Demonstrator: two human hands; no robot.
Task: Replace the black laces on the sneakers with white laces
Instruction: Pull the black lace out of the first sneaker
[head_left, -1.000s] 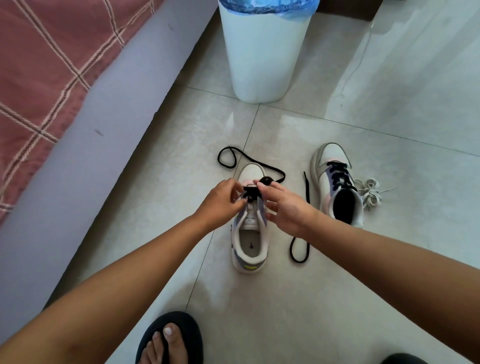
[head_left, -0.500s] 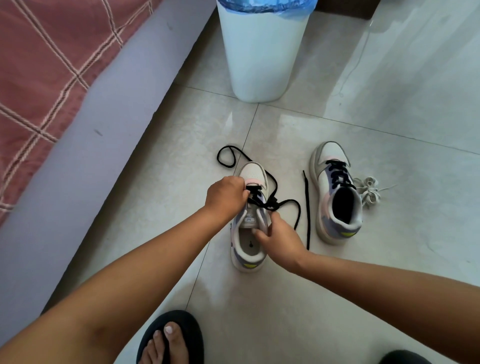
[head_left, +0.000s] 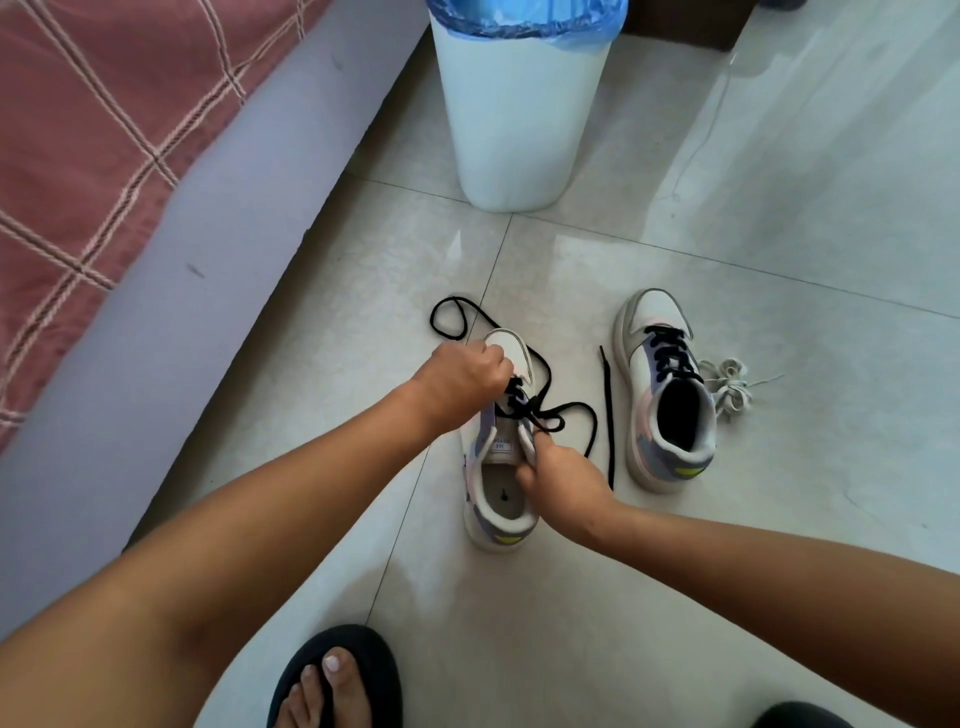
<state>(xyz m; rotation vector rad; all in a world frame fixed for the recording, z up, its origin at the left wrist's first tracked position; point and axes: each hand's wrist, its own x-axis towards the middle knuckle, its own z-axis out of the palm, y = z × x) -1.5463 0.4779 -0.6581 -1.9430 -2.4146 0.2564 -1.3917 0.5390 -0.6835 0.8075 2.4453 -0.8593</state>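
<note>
On the tiled floor, the left hand (head_left: 465, 382) pinches the limp black lace (head_left: 540, 410) at the near white-and-lilac sneaker (head_left: 501, 467); the right hand's fingers (head_left: 535, 457) grip its collar. Soft and slack, the lace likely pulls best close to the eyelets.

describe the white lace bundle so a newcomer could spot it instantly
Start at the white bin with the blue liner, then drop to the two sneakers on the tiled floor. The white lace bundle lies against the outer side of the right sneaker. It is the only pale, bunched cord; the other loose laces are black.
</note>
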